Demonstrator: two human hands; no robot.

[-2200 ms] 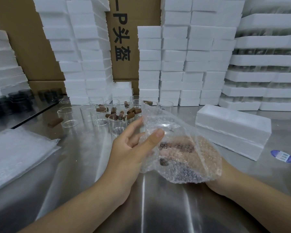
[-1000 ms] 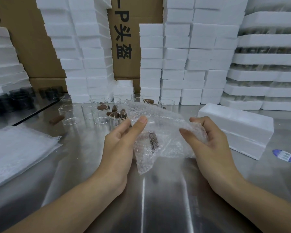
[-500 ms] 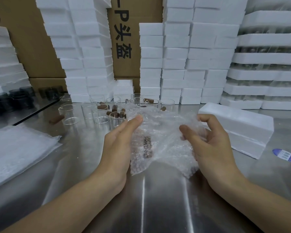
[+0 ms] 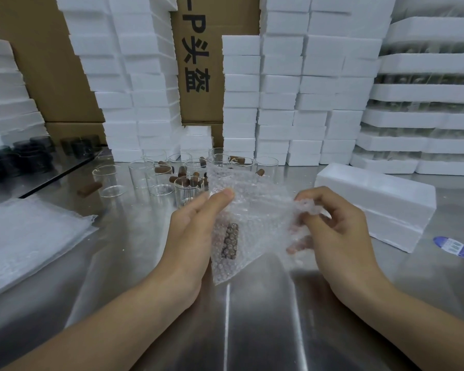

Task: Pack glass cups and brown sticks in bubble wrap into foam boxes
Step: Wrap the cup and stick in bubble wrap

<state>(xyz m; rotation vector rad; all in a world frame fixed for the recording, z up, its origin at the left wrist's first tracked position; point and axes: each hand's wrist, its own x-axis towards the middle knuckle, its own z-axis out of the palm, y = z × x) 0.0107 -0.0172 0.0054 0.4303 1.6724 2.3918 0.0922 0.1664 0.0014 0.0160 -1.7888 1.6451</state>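
Bubble wrap (image 4: 255, 210), brown stick (image 4: 229, 241) inside, is mid-wrapping: left hand (image 4: 193, 231) pinches its left edge, right hand (image 4: 332, 228) grips the right. Next, likely: roll closed, load foam box (image 4: 373, 194).

Brown stick (image 4: 230, 241) in clear, bubbled wrap (image 4: 255, 210)

head view | forward-down | near table (image 4: 252, 330) | foam boxes (image 4: 279, 103) behind

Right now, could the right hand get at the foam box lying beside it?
Probably yes. The foam box lies just to the right of the right hand, with nothing between them. But that hand is pinching the bubble wrap, so it would have to let go first.
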